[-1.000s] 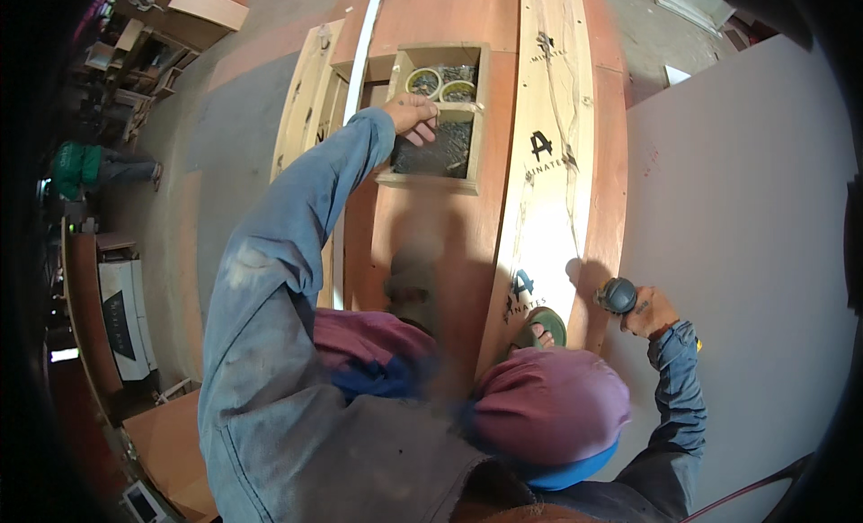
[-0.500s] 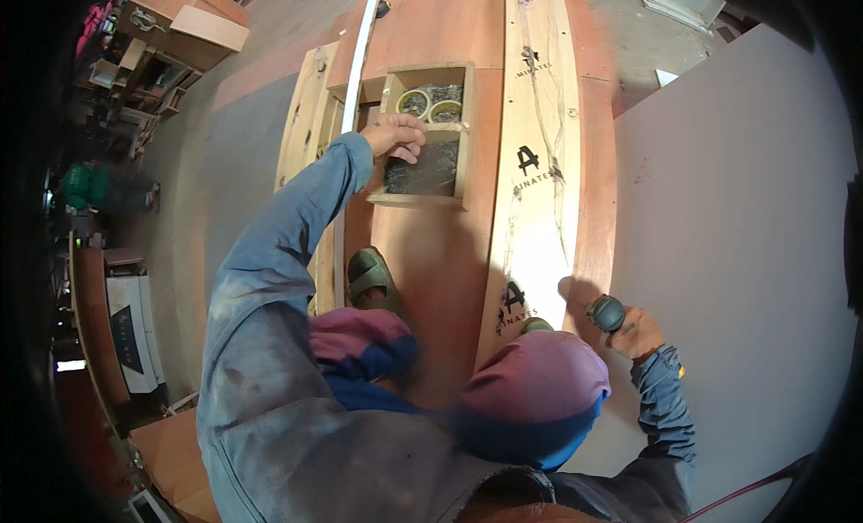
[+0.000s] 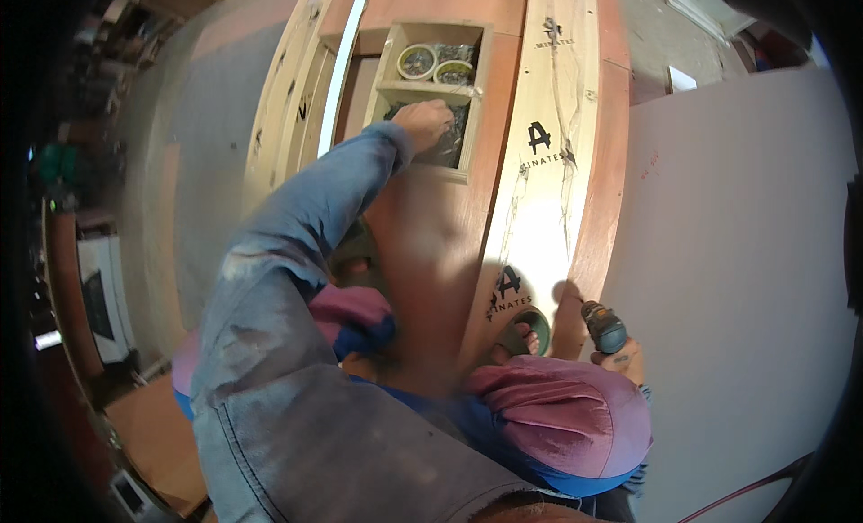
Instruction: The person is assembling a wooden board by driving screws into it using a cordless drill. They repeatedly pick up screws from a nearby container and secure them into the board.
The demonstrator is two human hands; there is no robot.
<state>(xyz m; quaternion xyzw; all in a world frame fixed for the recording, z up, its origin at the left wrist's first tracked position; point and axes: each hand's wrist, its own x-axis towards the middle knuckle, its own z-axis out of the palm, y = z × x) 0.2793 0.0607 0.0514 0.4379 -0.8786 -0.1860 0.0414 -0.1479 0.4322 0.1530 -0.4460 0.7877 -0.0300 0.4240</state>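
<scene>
1. Tray (image 3: pixel 447 174) with a divider sits on the reddish panel (image 3: pixel 499 118), left of the pale board (image 3: pixel 548 208); open top probably makes for easy grabbing.
2. Left hand (image 3: pixel 424 125) dips into its near compartment over small dark bits (image 3: pixel 454 143), fingers bunched (can't tell if they're pinching anything).
3. Two round cups (image 3: pixel 417 78) sit toward its far edge, likely for sorting.
4. Right hand (image 3: pixel 627 361) is wrapped round a drill (image 3: pixel 604 327) by the panel's right edge, probably leaving the left free.

A reddish-brown wooden panel (image 3: pixel 493 145) carries an open, divided wooden box (image 3: pixel 482 64). Right of the box lies a long, black-marked pale plank (image 3: pixel 539 199); left of the box runs a white strip (image 3: pixel 343 73).
</scene>
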